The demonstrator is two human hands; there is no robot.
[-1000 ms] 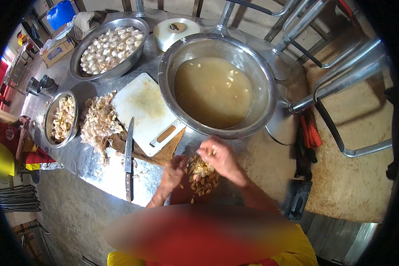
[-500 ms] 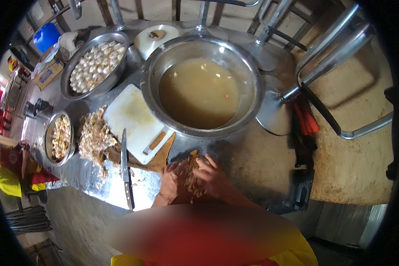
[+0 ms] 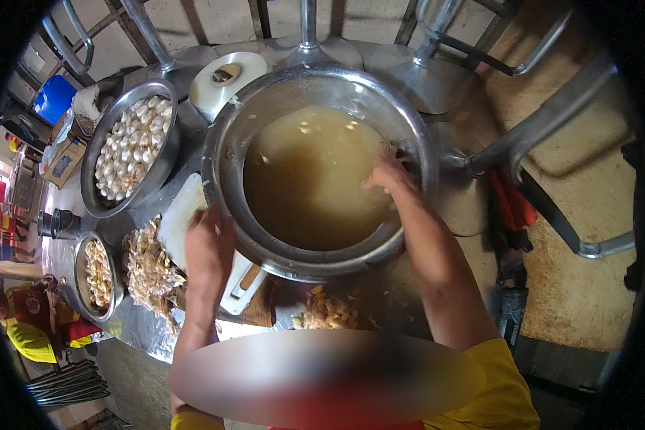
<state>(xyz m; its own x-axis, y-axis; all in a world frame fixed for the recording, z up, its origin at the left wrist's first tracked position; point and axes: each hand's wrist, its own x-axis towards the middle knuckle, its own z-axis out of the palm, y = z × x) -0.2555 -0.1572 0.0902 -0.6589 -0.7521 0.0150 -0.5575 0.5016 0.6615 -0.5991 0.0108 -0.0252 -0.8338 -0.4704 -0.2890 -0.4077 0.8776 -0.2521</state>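
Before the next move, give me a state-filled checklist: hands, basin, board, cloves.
1. Bare right hand over wide, round steel basin: ok.
2. Right hand clear of cloudy brownish liquid: cannot tell.
3. Bare left hand gripping the basin: cannot tell, contact unclear.
4. White rectangular cutting board fully visible: not ok, left hand covers part.
5. Pale, loose garlic-clove heap clear of both hands: ok.

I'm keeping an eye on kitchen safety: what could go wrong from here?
1. The right hand reaches inside the big basin, so a quick move might splash cloudy water over the rim.
2. Garlic cloves lie loose on the table, close to the person's body; an arm could knock some off.
3. The heap of skins sits right beside the small bowl, so bits might get in.
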